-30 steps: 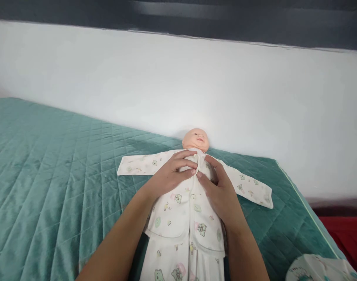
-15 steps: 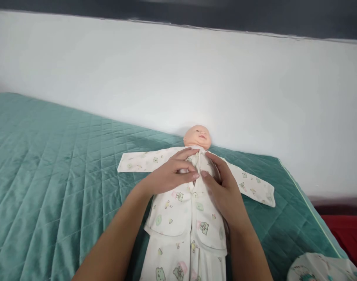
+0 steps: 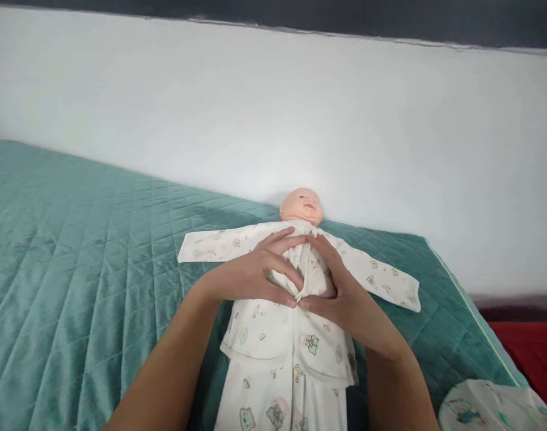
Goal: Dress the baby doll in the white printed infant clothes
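Note:
A baby doll [image 3: 301,206] lies on its back, head toward the wall, dressed in a white printed baby shirt [image 3: 255,335] with both sleeves stretched out sideways. Matching printed trousers [image 3: 255,395] cover its legs. Across the chest, my left hand [image 3: 264,269] pinches the shirt's front edge between thumb and a finger, the other fingers resting higher up. Opposite it, my right hand [image 3: 340,284] grips the front placket, thumb low and index finger near the neckline. Both thumbs almost meet at the middle of the front. The fastener between them is too small to make out.
A green quilted bedspread [image 3: 98,287] lies under the doll, its piped edge running down the right. Behind stands a white wall [image 3: 273,108]. A white printed cloth item [image 3: 489,407] is at the lower right, near something red [image 3: 525,347].
Both thumbs have slid down the shirt front from the upper chest toward mid-chest, while the index fingers stay near the neckline. The view has shifted slightly.

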`<state>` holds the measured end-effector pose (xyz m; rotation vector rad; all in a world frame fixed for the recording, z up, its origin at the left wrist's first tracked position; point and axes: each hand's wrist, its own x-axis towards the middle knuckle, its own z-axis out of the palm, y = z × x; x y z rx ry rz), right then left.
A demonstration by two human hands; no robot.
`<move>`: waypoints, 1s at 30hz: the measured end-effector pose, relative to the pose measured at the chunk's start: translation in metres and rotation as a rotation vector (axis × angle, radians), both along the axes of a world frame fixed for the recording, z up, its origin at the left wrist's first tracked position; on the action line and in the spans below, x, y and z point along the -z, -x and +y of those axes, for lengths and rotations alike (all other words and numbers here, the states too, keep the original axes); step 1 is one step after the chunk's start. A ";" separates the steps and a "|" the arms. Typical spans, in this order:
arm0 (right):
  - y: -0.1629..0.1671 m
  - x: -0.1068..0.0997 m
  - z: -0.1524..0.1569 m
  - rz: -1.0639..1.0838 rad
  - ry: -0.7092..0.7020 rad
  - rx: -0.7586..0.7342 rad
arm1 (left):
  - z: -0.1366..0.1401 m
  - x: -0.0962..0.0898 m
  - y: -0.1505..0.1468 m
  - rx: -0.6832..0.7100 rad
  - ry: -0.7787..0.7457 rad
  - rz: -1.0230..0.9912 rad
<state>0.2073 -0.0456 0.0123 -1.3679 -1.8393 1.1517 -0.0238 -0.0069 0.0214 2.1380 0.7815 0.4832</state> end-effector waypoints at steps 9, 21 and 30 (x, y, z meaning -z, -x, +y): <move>0.003 0.002 0.001 0.073 -0.062 -0.016 | 0.001 0.000 -0.002 0.002 0.002 -0.028; -0.003 -0.001 0.001 0.453 -0.022 0.086 | 0.002 0.005 0.007 -0.048 0.191 -0.369; -0.005 0.009 0.015 0.253 -0.023 0.744 | 0.009 0.018 0.000 -0.680 0.388 -0.683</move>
